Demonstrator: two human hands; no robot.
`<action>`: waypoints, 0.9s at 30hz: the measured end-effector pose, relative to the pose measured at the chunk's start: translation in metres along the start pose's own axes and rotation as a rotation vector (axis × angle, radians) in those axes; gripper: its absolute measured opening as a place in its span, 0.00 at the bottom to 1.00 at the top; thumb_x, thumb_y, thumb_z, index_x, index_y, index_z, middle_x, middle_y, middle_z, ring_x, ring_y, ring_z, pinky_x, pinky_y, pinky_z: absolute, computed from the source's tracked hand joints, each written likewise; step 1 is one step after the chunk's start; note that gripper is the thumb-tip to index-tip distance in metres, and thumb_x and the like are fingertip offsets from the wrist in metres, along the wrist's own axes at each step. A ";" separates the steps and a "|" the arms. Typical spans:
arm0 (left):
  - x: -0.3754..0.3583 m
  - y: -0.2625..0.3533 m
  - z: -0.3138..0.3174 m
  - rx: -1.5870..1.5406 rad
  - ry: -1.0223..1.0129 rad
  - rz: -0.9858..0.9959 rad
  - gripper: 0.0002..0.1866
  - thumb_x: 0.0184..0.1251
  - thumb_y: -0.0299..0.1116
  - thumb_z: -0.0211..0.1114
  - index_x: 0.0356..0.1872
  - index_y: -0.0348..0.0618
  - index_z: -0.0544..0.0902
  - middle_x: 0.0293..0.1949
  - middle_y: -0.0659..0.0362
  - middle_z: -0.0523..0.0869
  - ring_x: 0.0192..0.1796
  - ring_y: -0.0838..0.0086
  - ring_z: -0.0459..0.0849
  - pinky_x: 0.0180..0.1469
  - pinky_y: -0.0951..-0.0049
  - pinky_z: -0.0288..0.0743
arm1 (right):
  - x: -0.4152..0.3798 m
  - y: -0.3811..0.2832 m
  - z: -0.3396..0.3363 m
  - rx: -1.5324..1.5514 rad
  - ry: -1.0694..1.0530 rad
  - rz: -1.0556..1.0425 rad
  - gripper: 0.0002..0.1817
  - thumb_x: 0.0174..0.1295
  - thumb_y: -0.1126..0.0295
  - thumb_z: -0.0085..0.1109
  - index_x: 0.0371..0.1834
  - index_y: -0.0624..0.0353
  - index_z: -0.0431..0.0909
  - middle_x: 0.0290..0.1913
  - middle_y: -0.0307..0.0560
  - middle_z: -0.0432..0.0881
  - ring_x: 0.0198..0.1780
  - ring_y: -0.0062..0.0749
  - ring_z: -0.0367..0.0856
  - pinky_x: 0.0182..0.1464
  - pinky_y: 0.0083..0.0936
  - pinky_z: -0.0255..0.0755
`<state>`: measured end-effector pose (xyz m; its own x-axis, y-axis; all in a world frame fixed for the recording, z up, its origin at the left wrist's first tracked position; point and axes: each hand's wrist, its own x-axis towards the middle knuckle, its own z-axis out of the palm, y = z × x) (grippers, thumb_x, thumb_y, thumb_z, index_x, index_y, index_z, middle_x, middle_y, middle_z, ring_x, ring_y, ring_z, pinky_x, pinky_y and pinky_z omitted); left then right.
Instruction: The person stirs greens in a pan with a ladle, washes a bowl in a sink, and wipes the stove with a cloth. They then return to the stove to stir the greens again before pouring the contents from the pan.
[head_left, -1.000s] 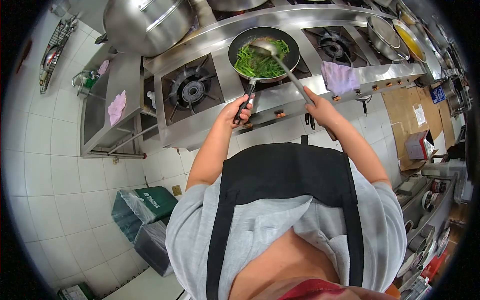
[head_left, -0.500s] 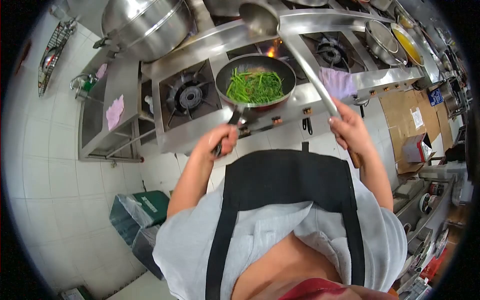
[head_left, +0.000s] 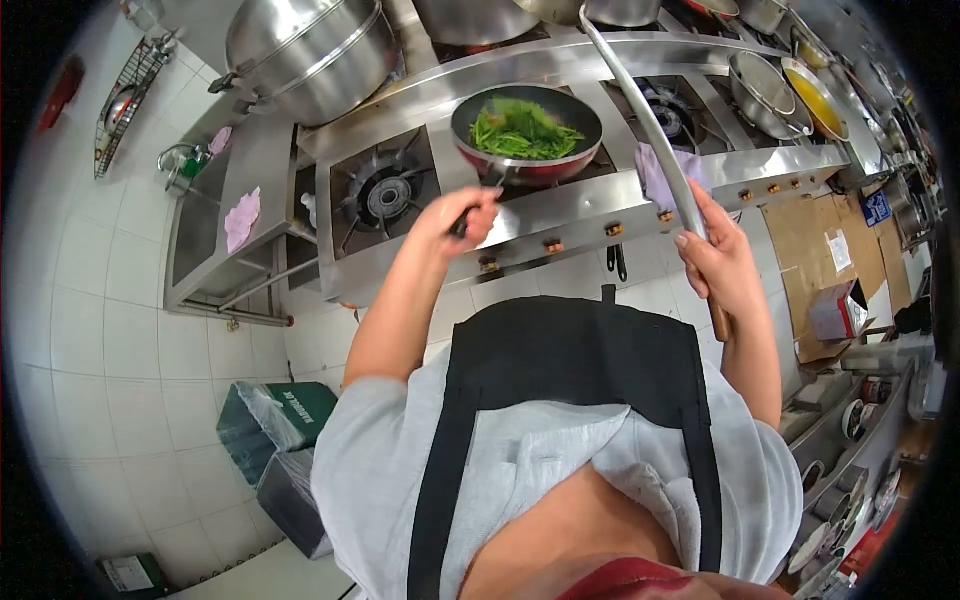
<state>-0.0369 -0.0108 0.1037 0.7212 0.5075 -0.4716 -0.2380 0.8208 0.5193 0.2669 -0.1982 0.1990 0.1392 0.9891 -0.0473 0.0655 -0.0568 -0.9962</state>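
Observation:
My left hand (head_left: 460, 218) is closed around the black handle of a frying pan (head_left: 535, 172) with a dark inside and red outside. The pan is over the front of the stove. In it, chopped leafy greens (head_left: 525, 132) are heaped up and blurred at the top. My right hand (head_left: 718, 250) grips a long-handled ladle (head_left: 648, 108) near its wooden end, with the shaft slanting up and away. The ladle's bowl is at the top edge of the view, past the pan, and appears partly cut off.
A bare gas burner (head_left: 388, 192) is left of the pan, and another burner (head_left: 668, 112) is to its right. A large steel pot (head_left: 315, 60) stands at back left. A purple cloth (head_left: 660, 175) hangs on the stove edge. Metal bowls (head_left: 765, 92) sit at right. A green bin (head_left: 280, 415) stands low left.
The pan and my left hand have moved away from me and slightly right. The greens have shifted and piled up. The ladle's bowl has moved up and right; the flame no longer shows.

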 end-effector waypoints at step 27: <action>0.033 -0.052 -0.064 0.015 0.271 0.012 0.15 0.67 0.47 0.57 0.42 0.50 0.67 0.25 0.64 0.71 0.17 0.86 0.62 0.12 0.86 0.54 | 0.106 0.118 0.027 -0.695 -0.175 0.218 0.34 0.58 0.69 0.52 0.70 0.55 0.55 0.25 0.50 0.76 0.21 0.28 0.72 0.27 0.27 0.69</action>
<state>-0.0427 -0.0200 0.0158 0.5172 0.5703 -0.6382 -0.2341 0.8115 0.5354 0.2624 -0.0959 0.0745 0.0650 0.9494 -0.3072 0.6720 -0.2692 -0.6899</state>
